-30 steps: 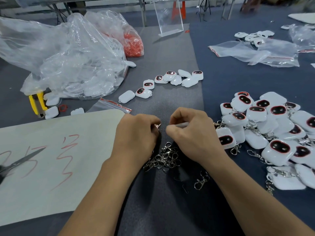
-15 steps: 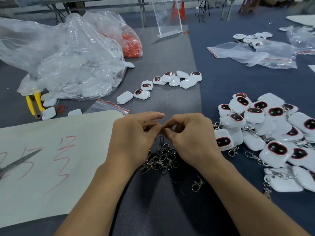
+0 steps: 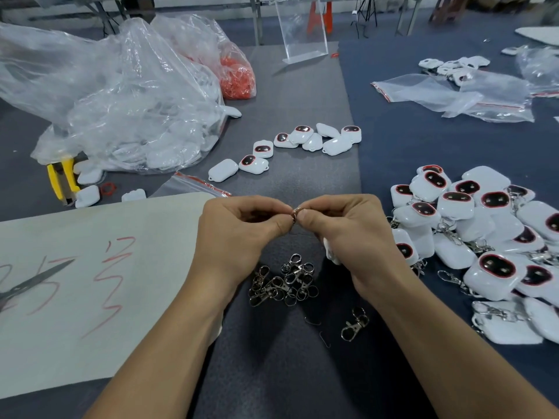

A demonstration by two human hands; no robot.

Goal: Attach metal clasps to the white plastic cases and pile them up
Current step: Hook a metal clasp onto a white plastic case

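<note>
I see the left hand and right hand meeting fingertip to fingertip, both pinching a small metal ring above the desk. A white case is tucked under the right palm. Loose metal clasps lie heaped just below the hands, and the finished cases are piled at right

Both hands meet over the grey mat, left hand and right hand pinching a small ring between thumb and fingertips. Looks like a white case is tucked under the right palm, hard to tell though. A tangle of metal clasps lies just below the hands, with one stray clasp nearby. A big pile of clasped cases sits on the right, and scissors lie on the paper sheet at left.
</note>
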